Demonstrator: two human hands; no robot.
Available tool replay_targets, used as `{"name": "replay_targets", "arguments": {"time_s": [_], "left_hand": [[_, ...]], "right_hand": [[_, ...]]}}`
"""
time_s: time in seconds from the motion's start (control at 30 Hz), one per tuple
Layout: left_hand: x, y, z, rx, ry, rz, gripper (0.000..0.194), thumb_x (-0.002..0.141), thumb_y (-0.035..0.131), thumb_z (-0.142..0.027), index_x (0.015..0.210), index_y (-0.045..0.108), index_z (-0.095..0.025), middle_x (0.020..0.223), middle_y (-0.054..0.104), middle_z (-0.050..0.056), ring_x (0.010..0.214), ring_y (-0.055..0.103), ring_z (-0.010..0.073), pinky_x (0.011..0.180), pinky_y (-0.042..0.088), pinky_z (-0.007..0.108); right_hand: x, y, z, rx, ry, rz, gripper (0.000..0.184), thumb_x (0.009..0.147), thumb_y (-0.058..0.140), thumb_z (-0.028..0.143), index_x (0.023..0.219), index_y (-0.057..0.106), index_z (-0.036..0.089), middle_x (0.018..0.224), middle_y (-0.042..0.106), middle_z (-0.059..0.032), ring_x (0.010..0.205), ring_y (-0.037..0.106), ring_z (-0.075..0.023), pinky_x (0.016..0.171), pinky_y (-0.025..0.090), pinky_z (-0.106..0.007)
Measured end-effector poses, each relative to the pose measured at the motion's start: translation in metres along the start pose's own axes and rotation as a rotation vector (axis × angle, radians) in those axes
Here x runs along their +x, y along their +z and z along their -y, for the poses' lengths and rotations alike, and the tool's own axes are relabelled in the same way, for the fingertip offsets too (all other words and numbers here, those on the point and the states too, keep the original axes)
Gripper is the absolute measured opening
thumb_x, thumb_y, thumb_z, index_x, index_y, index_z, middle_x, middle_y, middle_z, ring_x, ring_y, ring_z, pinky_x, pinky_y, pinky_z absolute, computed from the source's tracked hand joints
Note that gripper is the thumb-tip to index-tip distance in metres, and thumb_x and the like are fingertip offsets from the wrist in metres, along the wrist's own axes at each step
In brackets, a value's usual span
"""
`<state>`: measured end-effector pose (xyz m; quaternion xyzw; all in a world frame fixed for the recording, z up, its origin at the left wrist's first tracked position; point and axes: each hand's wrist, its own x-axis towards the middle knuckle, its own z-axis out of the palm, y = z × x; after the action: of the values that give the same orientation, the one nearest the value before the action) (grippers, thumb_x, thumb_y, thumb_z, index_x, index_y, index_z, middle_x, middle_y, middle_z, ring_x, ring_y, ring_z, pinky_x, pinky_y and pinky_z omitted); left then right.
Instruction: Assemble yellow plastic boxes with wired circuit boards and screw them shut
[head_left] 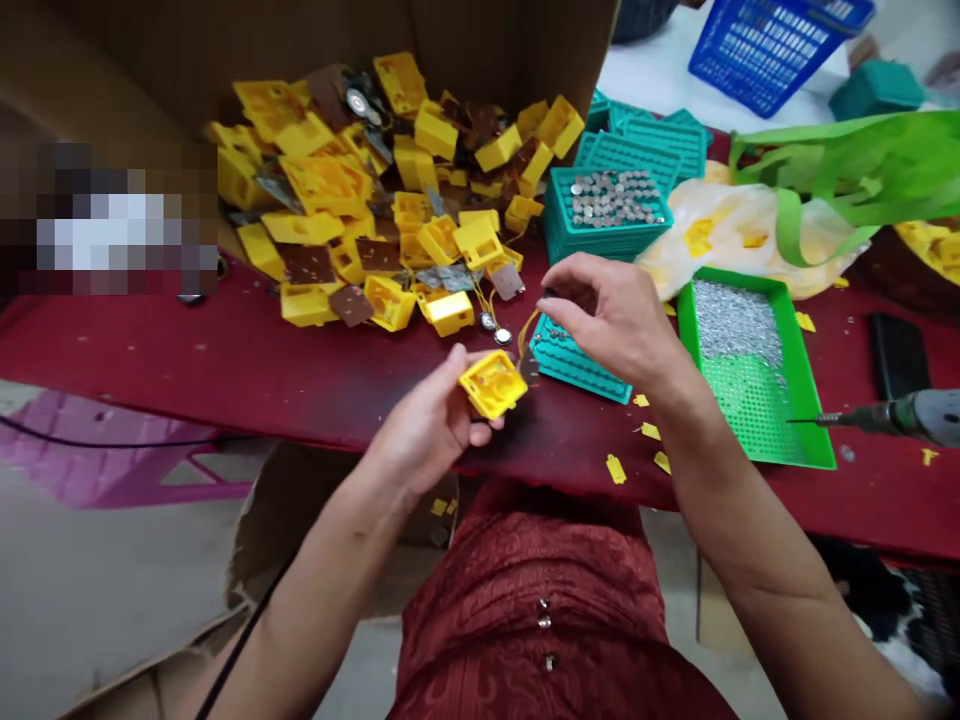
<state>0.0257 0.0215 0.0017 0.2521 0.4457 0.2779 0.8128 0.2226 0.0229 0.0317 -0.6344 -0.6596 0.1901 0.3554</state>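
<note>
My left hand [442, 410] is closed on a small yellow plastic housing [493, 384], its open side turned up. Thin yellow wires [526, 330] run from the housing up to my right hand [600, 310], and a brown board [530, 368] hangs beside it. Between the thumb and forefinger of my right hand is a small dark part [548, 294] at the wires' end; its exact kind is mostly hidden. Just below that hand lies a teal ridged tray [581, 365] with a few small metal pieces [555, 333] on it.
Yellow housings [322, 185] with boards and wires are heaped at the back left. Stacked teal trays [600, 235] bear button cells [611, 198]. To the right are a green tray [814, 400] of screws [735, 320], an electric screwdriver [922, 415] and a phone [898, 355]. Yellow pieces [616, 469] lie near the edge.
</note>
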Motion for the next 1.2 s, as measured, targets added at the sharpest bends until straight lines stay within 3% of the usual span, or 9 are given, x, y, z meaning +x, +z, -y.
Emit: {"name": "replay_targets", "arguments": {"time_s": [0.13, 0.23, 0.3, 0.37, 0.5, 0.57, 0.77, 0.9, 1.2], "left_hand": [[-0.009, 0.001, -0.013, 0.105, 0.065, 0.025, 0.026, 0.083, 0.068, -0.040, 0.096, 0.076, -0.018, 0.083, 0.071, 0.006, 0.056, 0.062, 0.0126, 0.039, 0.044, 0.018], [-0.016, -0.001, -0.002, 0.257, 0.016, 0.128, 0.040, 0.073, 0.077, -0.053, 0.098, 0.076, -0.021, 0.075, 0.070, 0.004, 0.055, 0.061, 0.0140, 0.037, 0.043, 0.018], [-0.019, -0.001, 0.010, 0.372, -0.040, 0.175, 0.049, 0.073, 0.074, -0.061, 0.104, 0.074, -0.024, 0.073, 0.071, 0.004, 0.054, 0.062, 0.0154, 0.037, 0.043, 0.019], [-0.020, 0.001, 0.022, 0.468, -0.078, 0.202, 0.053, 0.076, 0.067, -0.067, 0.109, 0.071, -0.025, 0.074, 0.072, 0.005, 0.055, 0.063, 0.0161, 0.041, 0.046, 0.020], [-0.012, 0.014, 0.035, 0.510, -0.049, 0.221, 0.058, 0.080, 0.057, -0.073, 0.099, 0.072, -0.021, 0.069, 0.070, 0.006, 0.053, 0.062, 0.0156, 0.040, 0.045, 0.020], [-0.008, 0.023, 0.036, 0.439, -0.027, 0.207, 0.056, 0.080, 0.057, -0.072, 0.091, 0.072, -0.019, 0.063, 0.067, 0.006, 0.051, 0.060, 0.0154, 0.038, 0.043, 0.019], [-0.011, 0.035, 0.029, 0.109, -0.245, 0.164, 0.037, 0.085, 0.064, -0.048, 0.091, 0.073, -0.012, 0.082, 0.072, 0.011, 0.059, 0.066, 0.0169, 0.042, 0.051, 0.022], [-0.023, 0.026, 0.023, -0.005, -0.344, 0.143, 0.031, 0.089, 0.062, -0.034, 0.106, 0.071, -0.010, 0.093, 0.075, 0.015, 0.072, 0.073, 0.0223, 0.053, 0.059, 0.025], [-0.023, 0.014, 0.011, 0.307, -0.061, 0.057, 0.045, 0.078, 0.075, -0.046, 0.111, 0.065, -0.017, 0.095, 0.071, 0.008, 0.074, 0.072, 0.0223, 0.051, 0.056, 0.025]], "right_hand": [[-0.049, -0.013, 0.011, 0.392, 0.301, 0.208, 0.013, 0.088, 0.059, 0.032, 0.093, 0.058, 0.020, 0.071, 0.064, 0.0021, 0.058, 0.061, -0.0114, 0.053, 0.048, -0.025], [-0.095, -0.019, 0.008, 0.685, 0.557, 0.526, 0.015, 0.091, 0.055, 0.035, 0.093, 0.051, 0.021, 0.062, 0.059, 0.0048, 0.049, 0.061, -0.0118, 0.042, 0.046, -0.022], [-0.117, -0.019, -0.003, 0.715, 0.655, 0.619, 0.015, 0.090, 0.056, 0.034, 0.094, 0.051, 0.020, 0.065, 0.060, 0.0036, 0.054, 0.064, -0.0124, 0.043, 0.049, -0.021], [-0.128, -0.020, -0.017, 0.638, 0.662, 0.512, 0.016, 0.088, 0.059, 0.032, 0.093, 0.053, 0.019, 0.070, 0.062, 0.0014, 0.062, 0.065, -0.0126, 0.051, 0.053, -0.023], [-0.125, -0.028, -0.031, 0.400, 0.472, -0.009, 0.014, 0.083, 0.066, 0.028, 0.092, 0.061, 0.018, 0.091, 0.066, -0.0028, 0.083, 0.064, -0.0129, 0.073, 0.055, -0.028], [-0.121, -0.034, -0.027, 0.365, 0.410, -0.118, 0.014, 0.083, 0.067, 0.027, 0.092, 0.063, 0.019, 0.092, 0.066, -0.0017, 0.084, 0.063, -0.0126, 0.074, 0.053, -0.027], [-0.106, -0.038, -0.017, 0.403, 0.350, -0.142, 0.015, 0.080, 0.070, 0.025, 0.094, 0.068, 0.020, 0.082, 0.065, 0.0008, 0.074, 0.060, -0.0112, 0.067, 0.050, -0.026], [-0.094, -0.039, -0.023, 0.518, 0.436, -0.023, 0.017, 0.074, 0.073, 0.026, 0.090, 0.071, 0.018, 0.079, 0.069, -0.0002, 0.070, 0.061, -0.0114, 0.067, 0.052, -0.028], [-0.078, -0.027, -0.025, 0.647, 0.569, 0.118, 0.024, 0.081, 0.065, 0.038, 0.087, 0.066, 0.015, 0.074, 0.068, -0.0024, 0.060, 0.066, -0.0106, 0.055, 0.056, -0.024]]}}
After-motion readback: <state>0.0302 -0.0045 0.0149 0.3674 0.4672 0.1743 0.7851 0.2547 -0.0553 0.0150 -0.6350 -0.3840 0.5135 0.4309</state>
